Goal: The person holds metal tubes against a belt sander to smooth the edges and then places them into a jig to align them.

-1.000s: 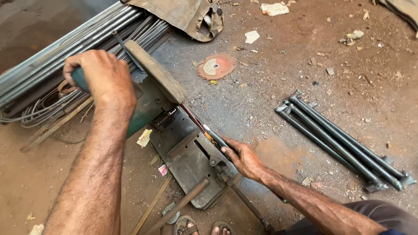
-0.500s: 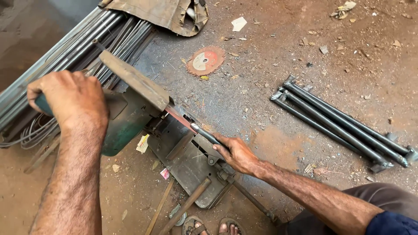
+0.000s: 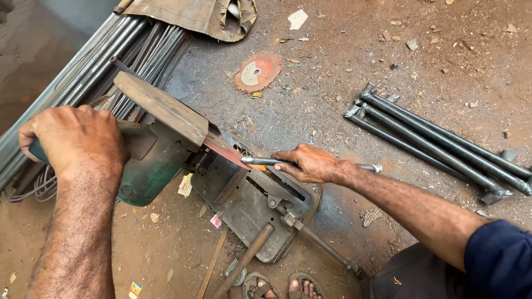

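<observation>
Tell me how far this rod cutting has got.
Done: four cut rods lie together on the floor. In hand: the left hand presses the chop saw handle, the disc meeting a rod held by the right hand. Left: a stack of long bars behind.

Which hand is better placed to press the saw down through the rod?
The left hand: it already grips the green chop saw handle, with the blade at the rod. The right hand is pinning that rod on the saw base.
</observation>
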